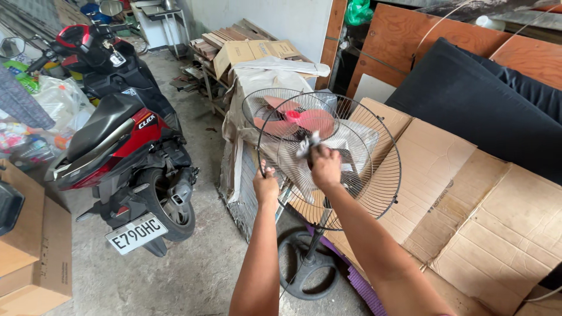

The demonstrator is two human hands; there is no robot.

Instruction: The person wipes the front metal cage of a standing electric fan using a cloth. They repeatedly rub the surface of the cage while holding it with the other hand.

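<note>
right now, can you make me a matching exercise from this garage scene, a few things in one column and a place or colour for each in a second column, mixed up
Things:
1. left hand
2. right hand
3. fan blades
4. scooter
5. round fan base

Place or colour:
A. red and black, parked to the left of the fan
B. pink, behind the wire grille
C. gripping the grille's left rim
D. on the concrete floor, below the arms
E. pressing a pale cloth against the grille near its middle

Pairs: 1-C, 2-E, 3-B, 4-A, 5-D
</note>
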